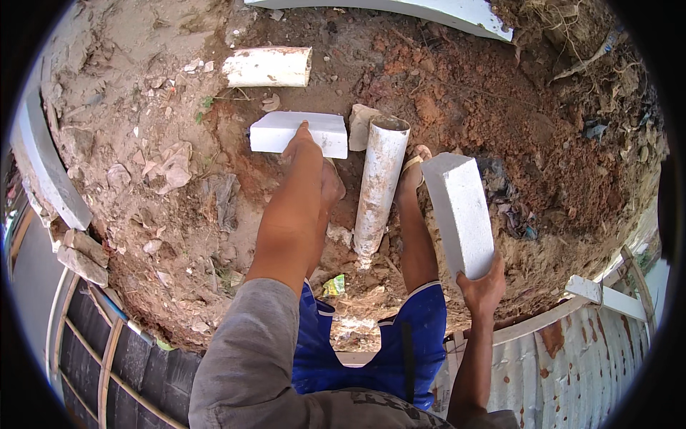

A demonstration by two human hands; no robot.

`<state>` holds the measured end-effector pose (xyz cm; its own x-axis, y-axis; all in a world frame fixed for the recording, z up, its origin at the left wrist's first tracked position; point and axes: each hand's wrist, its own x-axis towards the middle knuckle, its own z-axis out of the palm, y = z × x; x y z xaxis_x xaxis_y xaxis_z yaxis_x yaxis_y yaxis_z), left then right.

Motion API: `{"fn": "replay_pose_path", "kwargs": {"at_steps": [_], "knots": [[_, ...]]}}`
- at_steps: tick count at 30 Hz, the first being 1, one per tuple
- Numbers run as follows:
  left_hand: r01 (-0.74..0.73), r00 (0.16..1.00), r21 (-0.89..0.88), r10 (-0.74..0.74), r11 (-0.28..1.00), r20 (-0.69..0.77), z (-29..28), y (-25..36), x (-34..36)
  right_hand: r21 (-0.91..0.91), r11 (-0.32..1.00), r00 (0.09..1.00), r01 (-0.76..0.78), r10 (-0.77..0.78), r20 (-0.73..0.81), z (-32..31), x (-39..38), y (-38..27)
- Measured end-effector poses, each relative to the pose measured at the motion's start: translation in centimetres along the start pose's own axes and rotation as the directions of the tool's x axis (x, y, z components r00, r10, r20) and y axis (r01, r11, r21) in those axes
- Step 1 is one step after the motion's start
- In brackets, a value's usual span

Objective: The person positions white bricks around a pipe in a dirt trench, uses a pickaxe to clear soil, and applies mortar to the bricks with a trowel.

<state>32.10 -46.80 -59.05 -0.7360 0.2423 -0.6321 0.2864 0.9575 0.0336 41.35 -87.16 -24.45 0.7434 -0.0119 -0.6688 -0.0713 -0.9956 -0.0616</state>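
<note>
My left hand grips a short white block lying crosswise near my left foot, its index finger reaching over the top face and its other fingers partly hidden. My right hand holds the lower end of a longer white block, which is angled upward beside my right foot. Between my legs a dirty white pipe stands or leans, open end up; a flat tan stone is just behind its top.
A short white pipe lies on the dirt. Long pale curb-like pieces run along the far side and left. Corrugated sheeting and dark roofing with wooden battens border the near side. Roots show at upper right.
</note>
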Motion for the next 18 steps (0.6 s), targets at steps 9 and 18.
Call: {"fn": "replay_pose_path", "kwargs": {"at_steps": [9,18], "knots": [[-0.194,0.974,-0.097,0.203,0.976,0.099,-6.7,-3.7,-0.9,-0.047,0.997,0.997,0.068,-0.069,-0.025,-2.7,-1.4,-3.9],[-0.728,0.682,0.187,0.672,0.659,0.290,-22.6,-3.3,-7.5,0.402,0.915,0.996,0.021,-0.053,0.069,-2.1,-0.6,-9.3]]}}
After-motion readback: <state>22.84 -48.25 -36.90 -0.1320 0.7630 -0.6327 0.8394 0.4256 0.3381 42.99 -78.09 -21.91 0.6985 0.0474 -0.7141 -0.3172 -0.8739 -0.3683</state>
